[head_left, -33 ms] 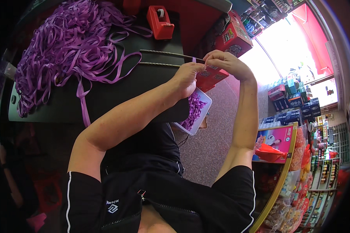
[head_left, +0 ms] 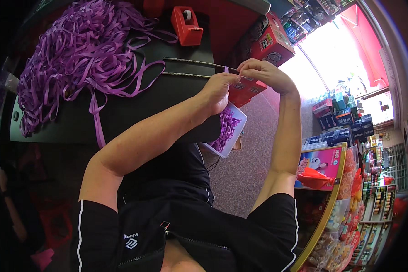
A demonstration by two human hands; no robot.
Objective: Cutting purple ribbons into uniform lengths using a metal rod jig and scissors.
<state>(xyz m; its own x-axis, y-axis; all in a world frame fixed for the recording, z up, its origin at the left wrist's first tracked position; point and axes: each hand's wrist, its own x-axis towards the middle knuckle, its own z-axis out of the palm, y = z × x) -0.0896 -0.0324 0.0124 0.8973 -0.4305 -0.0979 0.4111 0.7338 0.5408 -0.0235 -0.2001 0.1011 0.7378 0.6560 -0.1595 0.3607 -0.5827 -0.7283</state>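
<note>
Two thin twisted metal rods (head_left: pixel 190 61) stretch side by side over the dark tabletop toward my hands. A short piece of purple ribbon (head_left: pixel 226 69) crosses the farther rod near its end. Right below that piece, my left hand (head_left: pixel 218 90) is closed in a pinch, with the ribbon running down to its fingers. Opposite it, at the rod's end, my right hand (head_left: pixel 268 76) pinches thumb and fingers together; what lies between them is too small to make out. A loose purple strand from the big heap of purple ribbon (head_left: pixel 86 50) loops close to the rods' left ends.
A red tape dispenser (head_left: pixel 187 27) stands at the table's far side. Below my hands are a red box (head_left: pixel 247 90) and a white tub (head_left: pixel 237 138) of short purple ribbon pieces. Cartons (head_left: pixel 272 43) stand beyond; a glass display counter (head_left: pixel 324 213) with packaged goods is at right.
</note>
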